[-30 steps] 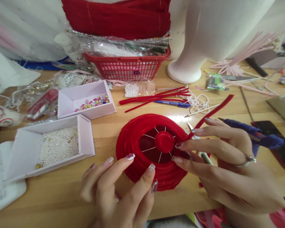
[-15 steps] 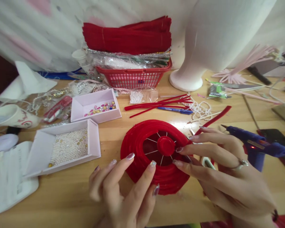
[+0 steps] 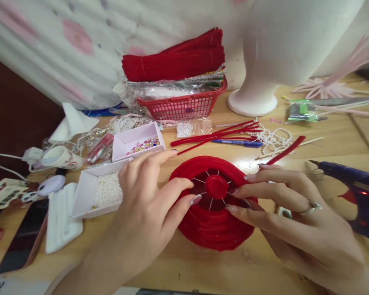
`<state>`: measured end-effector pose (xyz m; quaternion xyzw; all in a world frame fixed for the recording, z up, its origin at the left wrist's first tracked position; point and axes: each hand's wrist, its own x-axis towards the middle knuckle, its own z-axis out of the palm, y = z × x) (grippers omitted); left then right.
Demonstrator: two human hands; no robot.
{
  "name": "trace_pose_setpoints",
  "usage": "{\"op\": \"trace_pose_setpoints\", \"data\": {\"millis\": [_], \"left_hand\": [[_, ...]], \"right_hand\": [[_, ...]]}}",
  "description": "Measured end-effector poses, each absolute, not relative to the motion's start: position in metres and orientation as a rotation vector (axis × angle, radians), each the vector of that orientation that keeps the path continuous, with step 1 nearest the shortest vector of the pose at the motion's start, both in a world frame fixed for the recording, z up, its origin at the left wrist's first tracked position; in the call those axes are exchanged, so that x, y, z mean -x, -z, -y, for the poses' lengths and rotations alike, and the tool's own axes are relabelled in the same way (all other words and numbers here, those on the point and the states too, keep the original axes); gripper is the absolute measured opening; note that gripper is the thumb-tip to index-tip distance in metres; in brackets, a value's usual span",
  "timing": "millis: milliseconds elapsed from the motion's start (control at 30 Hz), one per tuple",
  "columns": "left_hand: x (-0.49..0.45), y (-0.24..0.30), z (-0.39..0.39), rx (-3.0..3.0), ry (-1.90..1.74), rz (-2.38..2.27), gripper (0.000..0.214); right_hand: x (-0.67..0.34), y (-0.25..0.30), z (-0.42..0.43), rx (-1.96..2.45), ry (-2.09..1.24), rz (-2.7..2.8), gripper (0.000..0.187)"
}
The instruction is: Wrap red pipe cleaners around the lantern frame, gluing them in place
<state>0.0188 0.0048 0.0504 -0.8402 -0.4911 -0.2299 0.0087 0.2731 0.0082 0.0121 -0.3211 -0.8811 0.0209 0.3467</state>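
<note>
A round piece of red fuzzy chenille stems [image 3: 217,233], wound in rings, lies on the table in front of me. Thin pale spokes cross its dark middle toward a raised red disc [image 3: 216,187]. My left hand [image 3: 150,192] has its thumb and one finger at the left inner edge of the ring, its other fingers stretched over the rim. On the right side, my right hand [image 3: 298,209] grips the ring, fingertips at the inner edge. A loose red strip [image 3: 287,150] sticks out beyond its fingers. Part of the ring's right side is hidden.
A blue glue gun [image 3: 353,180] with a lit red light lies right. Behind are red stems [image 3: 215,136], a blue pen [image 3: 238,143], a red basket [image 3: 181,105] and a white mannequin stand [image 3: 253,98]. Left are a gem box [image 3: 138,141], a bead box [image 3: 83,196] and a phone [image 3: 26,233].
My left hand has moved from below the ring up to its left inner edge. My right hand stays on the right side. The view has shifted toward the left.
</note>
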Motion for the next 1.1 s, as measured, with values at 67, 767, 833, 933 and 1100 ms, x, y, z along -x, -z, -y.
{"op": "trace_pose_setpoints", "data": {"millis": [67,767,833,933,1100], "left_hand": [[-0.025,-0.049,-0.010,2.686,0.669,1.540,0.017],[-0.014,-0.082,-0.029,2.501,0.740,1.205,0.031],[-0.013,-0.082,-0.033,2.524,0.744,1.194,0.035],[-0.013,-0.082,-0.038,2.494,0.741,1.205,0.041],[-0.020,-0.081,-0.036,2.451,0.756,1.323,0.044]], "right_hand": [[-0.274,-0.013,-0.009,0.787,-0.058,2.302,0.030],[-0.273,-0.003,-0.010,0.724,-0.135,2.232,0.033],[-0.271,-0.002,-0.009,0.726,-0.123,2.201,0.031],[-0.270,-0.001,-0.008,0.745,-0.076,2.153,0.030],[-0.270,0.000,-0.008,0.737,-0.105,2.148,0.032]]}}
